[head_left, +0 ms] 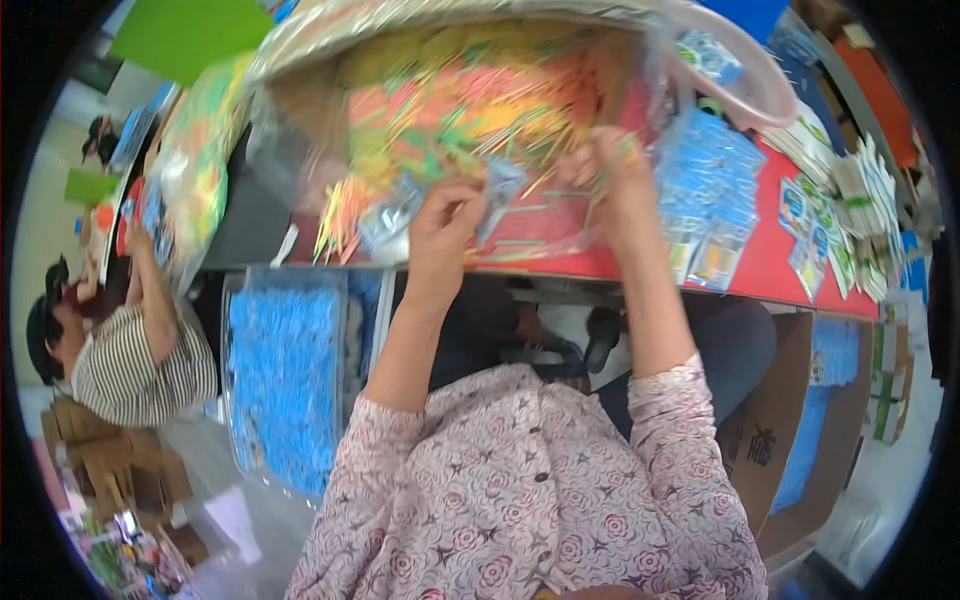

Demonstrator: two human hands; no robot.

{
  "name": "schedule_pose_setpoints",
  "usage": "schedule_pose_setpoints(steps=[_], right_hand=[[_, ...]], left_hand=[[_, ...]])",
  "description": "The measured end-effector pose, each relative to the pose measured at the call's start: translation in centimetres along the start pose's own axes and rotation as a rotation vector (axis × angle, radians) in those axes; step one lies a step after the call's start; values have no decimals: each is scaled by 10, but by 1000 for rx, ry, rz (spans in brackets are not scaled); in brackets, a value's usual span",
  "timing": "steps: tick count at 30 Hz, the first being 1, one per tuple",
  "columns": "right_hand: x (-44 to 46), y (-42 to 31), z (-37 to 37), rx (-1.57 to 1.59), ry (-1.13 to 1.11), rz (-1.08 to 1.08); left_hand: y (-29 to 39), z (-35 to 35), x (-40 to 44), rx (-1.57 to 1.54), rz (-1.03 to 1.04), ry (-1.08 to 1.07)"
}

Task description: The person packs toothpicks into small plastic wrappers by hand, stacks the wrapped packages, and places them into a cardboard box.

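Note:
My left hand [447, 217] is closed, fingertips pinched at the edge of a small clear plastic bag [503, 188]. Further right, my right hand [617, 178] is raised with curled fingers; thin coloured sticks [597, 203] show at them, slightly blurred. Both hands are in front of a plastic-lined box [305, 95] heaped with thin green, yellow, orange and pink sticks [470, 100]. Beside my left hand lies another crumpled clear bag [388, 222]. A small bunch of sticks [341, 212] rests to its left. A few loose sticks lie on the red surface between my hands.
Blue packets [708, 180] are piled on the red table [775, 205] at right, near printed cards [810, 235] and a pink basin [775, 100]. A clear bin of blue packets [283, 375] stands below left, a cardboard box [770, 435] below right. Another person [145, 365] works at left.

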State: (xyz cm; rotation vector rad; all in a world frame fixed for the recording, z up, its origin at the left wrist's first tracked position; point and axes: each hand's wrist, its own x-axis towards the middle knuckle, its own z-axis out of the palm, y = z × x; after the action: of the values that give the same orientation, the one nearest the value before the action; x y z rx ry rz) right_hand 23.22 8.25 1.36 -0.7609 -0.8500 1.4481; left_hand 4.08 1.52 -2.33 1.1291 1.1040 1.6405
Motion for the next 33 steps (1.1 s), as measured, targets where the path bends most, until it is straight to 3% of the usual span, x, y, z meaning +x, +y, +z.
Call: schedule_pose_setpoints(steps=[4,7,14,16,19,22,24,27,28,31,32,33], right_hand=[[-18,-31,21,275,-146,107],[-35,-34,38,-381,-83,84],[-34,-26,34,-739,-297,168],[-29,-21,27,-803,-333,172],[-24,-7,13,-979,-573,42],[-23,-1,18,-1073,-550,24],[-25,-5,24,-1119,-545,7],[-36,-31,43,-946,-224,350],[-31,-32,38,-947,-226,351],[-7,-40,13,139,-484,425],[-8,-37,14,138,-483,426],[-13,-35,27,129,-377,288]], left_hand=[[4,2,-6,-36,38,-73],[8,0,-5,-61,35,-88],[15,-10,3,289,383,-150],[17,-10,3,331,402,-155],[21,-9,1,420,437,-175],[24,-9,2,544,554,-252],[20,-11,3,466,482,-215],[7,-12,-2,308,334,-145],[2,-11,-4,168,244,-128],[-7,-6,-6,-113,65,-97],[-8,-3,-7,-208,0,-95],[-8,-1,-8,-302,-64,-92]])
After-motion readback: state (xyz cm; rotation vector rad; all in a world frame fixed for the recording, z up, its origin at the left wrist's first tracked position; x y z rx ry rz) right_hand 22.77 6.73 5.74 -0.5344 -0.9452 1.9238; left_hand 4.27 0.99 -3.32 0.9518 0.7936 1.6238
